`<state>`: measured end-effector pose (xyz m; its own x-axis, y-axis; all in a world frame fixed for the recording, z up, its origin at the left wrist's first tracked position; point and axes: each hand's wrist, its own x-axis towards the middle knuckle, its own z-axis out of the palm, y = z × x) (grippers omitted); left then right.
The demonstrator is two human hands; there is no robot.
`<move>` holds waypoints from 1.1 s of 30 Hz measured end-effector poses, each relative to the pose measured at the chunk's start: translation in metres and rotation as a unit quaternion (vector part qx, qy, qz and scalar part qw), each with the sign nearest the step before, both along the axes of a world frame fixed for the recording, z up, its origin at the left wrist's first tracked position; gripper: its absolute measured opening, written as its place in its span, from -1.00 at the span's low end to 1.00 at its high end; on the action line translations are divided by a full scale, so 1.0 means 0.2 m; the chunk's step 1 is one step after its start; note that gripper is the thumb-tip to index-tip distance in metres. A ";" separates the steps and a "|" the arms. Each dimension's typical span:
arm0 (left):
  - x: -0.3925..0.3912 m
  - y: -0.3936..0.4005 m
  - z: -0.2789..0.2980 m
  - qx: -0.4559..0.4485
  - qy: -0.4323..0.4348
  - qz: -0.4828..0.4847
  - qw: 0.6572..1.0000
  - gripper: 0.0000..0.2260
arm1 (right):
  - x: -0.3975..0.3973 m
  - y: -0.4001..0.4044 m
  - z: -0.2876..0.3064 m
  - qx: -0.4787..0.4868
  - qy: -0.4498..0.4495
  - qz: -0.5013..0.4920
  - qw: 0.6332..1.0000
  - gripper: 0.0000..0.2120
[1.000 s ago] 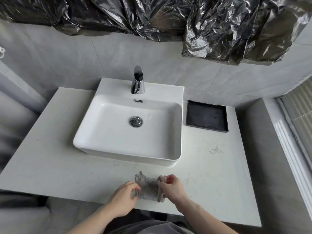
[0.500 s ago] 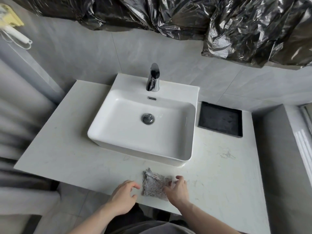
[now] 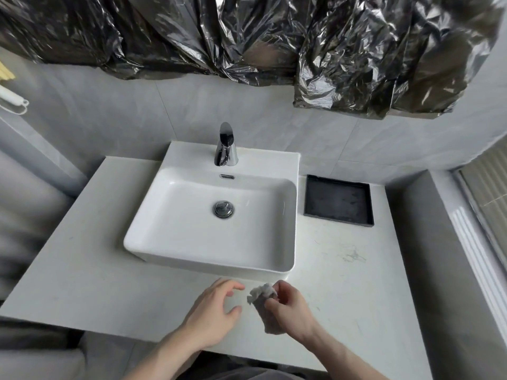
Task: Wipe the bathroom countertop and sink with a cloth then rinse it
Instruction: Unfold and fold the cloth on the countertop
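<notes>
— What are the fingers doing?

— The right hand (image 3: 288, 308) has its fingers (image 3: 270, 304) curled and pinched around a bunched grey cloth (image 3: 264, 305); the cloth's top puffs out above the knuckles and its tail hangs below the palm. The left hand (image 3: 212, 314) is just beside it, apart from the cloth, fingers loosely spread and gripping nothing.

— Where is that over the tabletop?

— Over the front strip of the white tabletop (image 3: 90, 275), just in front of the sink's near right corner. The sink (image 3: 192, 242) is a white rectangular basin standing on the tabletop, with a chrome drain (image 3: 223, 209) in its floor and a chrome faucet (image 3: 225, 146) on the back ledge.

— And the surface and room?

— Faint grey smudges (image 3: 352, 255) mark the tabletop right of the sink. A black square tray (image 3: 338, 200) sits behind them against the grey tiled wall (image 3: 109, 122). Crumpled black plastic sheeting (image 3: 247, 34) hangs above.

— Open space?

— A broad bare stretch lies left of the sink, and a narrower one right of it, bounded by a grey ledge (image 3: 419, 242).
</notes>
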<state>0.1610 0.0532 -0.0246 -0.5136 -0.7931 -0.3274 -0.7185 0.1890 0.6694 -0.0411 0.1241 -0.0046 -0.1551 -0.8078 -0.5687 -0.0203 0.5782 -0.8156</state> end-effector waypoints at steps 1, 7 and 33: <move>-0.05 -0.02 0.06 0.004 0.029 0.003 1.000 -0.64 | -0.05 0.00 0.07 -0.020 -0.007 0.005 1.000 -0.91; -0.39 -0.22 0.36 0.230 0.146 -0.002 0.962 -0.47 | -0.36 -0.06 0.34 -0.085 -0.108 -0.032 0.990 -0.90; -1.77 -1.06 -0.07 0.122 -0.032 -0.054 0.990 -0.74 | -1.40 -0.75 -0.22 0.028 0.067 -0.274 0.959 -0.84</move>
<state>-0.1924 -0.1593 -0.0395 -0.5626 -0.6277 -0.5380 -0.7458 0.1045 0.6579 -0.3211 -0.0252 -0.0483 -0.6223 -0.5526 -0.5545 0.1975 0.5746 -0.7942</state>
